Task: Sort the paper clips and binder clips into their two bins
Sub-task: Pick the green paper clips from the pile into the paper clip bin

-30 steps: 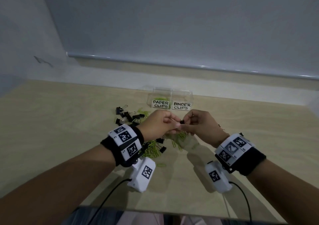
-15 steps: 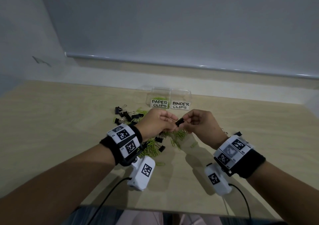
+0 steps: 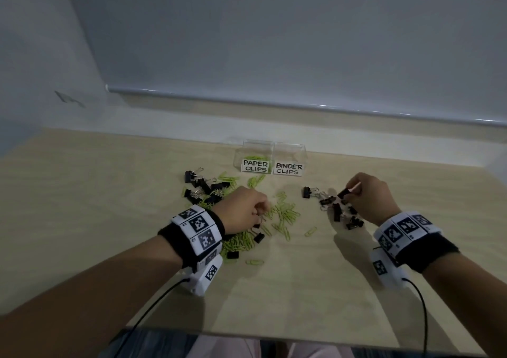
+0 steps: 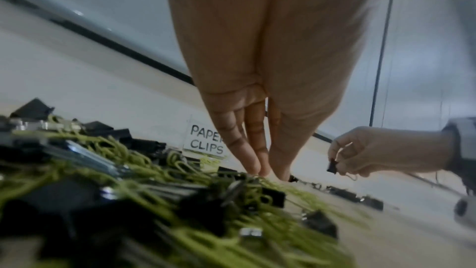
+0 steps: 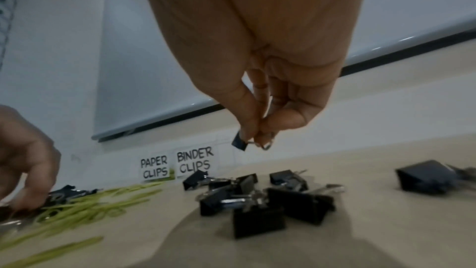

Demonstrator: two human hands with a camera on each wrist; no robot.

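Note:
My right hand [image 3: 352,190] pinches a small black binder clip [image 3: 344,193] by its wire handle and holds it just above a loose group of black binder clips [image 3: 337,209]. In the right wrist view the held clip [image 5: 239,143] hangs from the fingertips [image 5: 251,129]. My left hand [image 3: 260,212] reaches down into the mixed pile of green paper clips [image 3: 285,215]. Its straight fingers [image 4: 253,162] and thumb touch the pile with their tips close together. Two clear bins stand behind: PAPER CLIPS [image 3: 253,156] holds green clips, and BINDER CLIPS [image 3: 289,157] is to its right.
More black binder clips [image 3: 203,186] lie tangled with paper clips at the pile's far left. Stray paper clips [image 3: 310,231] lie on the wooden table [image 3: 82,206]. A wall and ledge run behind the bins. Cables trail from both wrist cameras toward the table's near edge.
The hands were together at the middle, both on one binder clip. They have parted: the right carried the clip to the right, and the left dropped onto the pile.

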